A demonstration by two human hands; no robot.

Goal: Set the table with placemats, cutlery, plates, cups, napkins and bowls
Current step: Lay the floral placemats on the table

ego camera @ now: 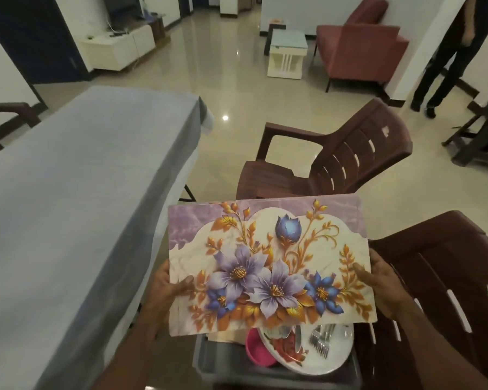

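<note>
Holding the floral placemat (268,263) level above the grey bin (209,358), left hand (166,285) and right hand (378,280) pinch its edges at 9 and 3 o'clock. Judged thin, light, flexible: support both sides. Bench (68,192) lies at 10 o'clock.

Two bare forearms, entering from the bottom of the frame, one at lower left, one at lower right. No sleeves, cuffs or gloves anywhere along the visible length. Left hand (168,285) at lower centre-left, bare, no ring or watch visible. Right hand (378,280) at lower right, likewise bare, wrist unadorned. Fingers (362,270) short-nailed as far as the dim light allows. Nothing else of the body in view.
</note>
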